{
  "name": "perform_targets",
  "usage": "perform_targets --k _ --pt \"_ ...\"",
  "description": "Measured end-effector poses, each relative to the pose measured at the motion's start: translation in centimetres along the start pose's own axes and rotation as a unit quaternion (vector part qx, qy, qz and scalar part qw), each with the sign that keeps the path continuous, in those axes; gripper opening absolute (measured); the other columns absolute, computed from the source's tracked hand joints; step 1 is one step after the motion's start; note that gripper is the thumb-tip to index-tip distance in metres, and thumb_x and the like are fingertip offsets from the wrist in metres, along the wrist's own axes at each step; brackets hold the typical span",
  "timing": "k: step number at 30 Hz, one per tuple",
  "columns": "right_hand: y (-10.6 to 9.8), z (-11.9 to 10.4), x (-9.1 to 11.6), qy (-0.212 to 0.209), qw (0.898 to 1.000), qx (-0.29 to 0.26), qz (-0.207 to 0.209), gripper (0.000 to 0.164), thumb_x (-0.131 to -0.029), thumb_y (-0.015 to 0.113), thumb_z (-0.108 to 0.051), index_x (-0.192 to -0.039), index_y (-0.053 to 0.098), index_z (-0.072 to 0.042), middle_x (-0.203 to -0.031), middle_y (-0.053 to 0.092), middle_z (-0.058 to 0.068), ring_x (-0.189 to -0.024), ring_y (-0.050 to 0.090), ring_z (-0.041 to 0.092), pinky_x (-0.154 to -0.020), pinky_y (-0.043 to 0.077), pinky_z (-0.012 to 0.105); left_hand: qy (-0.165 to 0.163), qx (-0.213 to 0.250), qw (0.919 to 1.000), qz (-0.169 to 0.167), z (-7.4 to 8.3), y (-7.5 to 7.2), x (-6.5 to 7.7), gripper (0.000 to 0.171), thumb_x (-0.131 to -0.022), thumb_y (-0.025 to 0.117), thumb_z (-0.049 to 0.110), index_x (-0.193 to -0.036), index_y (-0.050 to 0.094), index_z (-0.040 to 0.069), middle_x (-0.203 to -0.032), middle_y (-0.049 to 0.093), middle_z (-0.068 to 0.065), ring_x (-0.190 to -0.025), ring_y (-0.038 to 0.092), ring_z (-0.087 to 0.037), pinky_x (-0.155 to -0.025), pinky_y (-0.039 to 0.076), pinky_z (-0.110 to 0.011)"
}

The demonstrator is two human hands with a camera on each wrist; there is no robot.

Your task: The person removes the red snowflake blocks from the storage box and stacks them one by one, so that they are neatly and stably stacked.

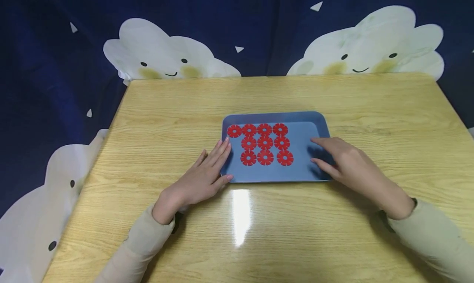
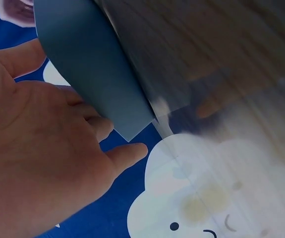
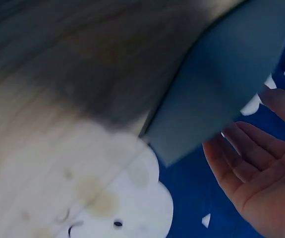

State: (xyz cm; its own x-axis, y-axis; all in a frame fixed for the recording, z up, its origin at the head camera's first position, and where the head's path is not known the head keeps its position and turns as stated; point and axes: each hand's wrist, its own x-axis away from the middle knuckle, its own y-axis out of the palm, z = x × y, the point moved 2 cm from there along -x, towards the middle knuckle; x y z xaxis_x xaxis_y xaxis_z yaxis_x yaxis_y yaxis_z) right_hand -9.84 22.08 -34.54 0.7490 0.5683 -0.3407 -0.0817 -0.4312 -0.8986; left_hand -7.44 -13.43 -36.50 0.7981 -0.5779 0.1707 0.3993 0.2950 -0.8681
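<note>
The tray [image 1: 255, 175] sits near the middle of the head view on the surface [image 1: 177, 118], red discs [image 1: 269, 143] inside; my left grip [image 1: 200, 182], fingers straightened, lies at its left edge, while my right grip [image 1: 346, 161], thumb and finger parted around nothing, hangs over its right end, though the dim wrist views leave contact unclear. I judge it light, stiff and smooth, best taken by both short edges and kept level, since the flat discs could slide.

- Bright in the head view
- Glares white on the near table [image 1: 296, 233]
- Casts soft shadow by the right hand [image 1: 348, 163]
- Dim, partly blurred in both wrist views
</note>
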Motion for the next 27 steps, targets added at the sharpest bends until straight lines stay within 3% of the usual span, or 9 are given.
perform_targets --k 11,18,27 --pt "3.4 -1.1 -2.5 0.012 0.997 -0.052 -0.048 0.040 -0.078 0.083 -0.013 -0.109 0.066 0.005 -0.103 0.067 0.017 -0.097 0.063 0.030 -0.085 0.053 0.049 -0.001 0.002 1.0000 0.005 0.3 -0.2 0.0 0.076 -0.103 0.045 0.041 -0.158 0.004 0.007 -0.164 -0.008 -0.003 -0.149 -0.009 -0.018 -0.119 0.004 -0.050" --pt "4.4 -1.4 -3.2 0.028 0.996 -0.050 -0.074 0.039 -0.076 0.086 -0.014 -0.103 0.065 0.005 -0.097 0.066 0.015 -0.090 0.061 0.027 -0.083 0.054 0.045 -0.002 0.001 1.0000 0.003 0.3 -0.1 0.0 0.077 -0.103 0.045 0.041 -0.158 0.003 0.007 -0.164 -0.009 -0.003 -0.149 -0.010 -0.017 -0.119 0.004 -0.048" --pt "4.9 -1.4 -3.6 0.018 0.996 -0.054 -0.071 0.036 -0.074 0.086 -0.011 -0.099 0.065 0.004 -0.091 0.063 0.012 -0.085 0.057 0.024 -0.077 0.054 0.040 -0.006 0.006 1.0000 -0.002 0.3 -0.1 -0.1 0.077 -0.103 0.045 0.041 -0.157 0.003 0.008 -0.164 -0.009 -0.002 -0.148 -0.012 -0.015 -0.119 0.004 -0.047"
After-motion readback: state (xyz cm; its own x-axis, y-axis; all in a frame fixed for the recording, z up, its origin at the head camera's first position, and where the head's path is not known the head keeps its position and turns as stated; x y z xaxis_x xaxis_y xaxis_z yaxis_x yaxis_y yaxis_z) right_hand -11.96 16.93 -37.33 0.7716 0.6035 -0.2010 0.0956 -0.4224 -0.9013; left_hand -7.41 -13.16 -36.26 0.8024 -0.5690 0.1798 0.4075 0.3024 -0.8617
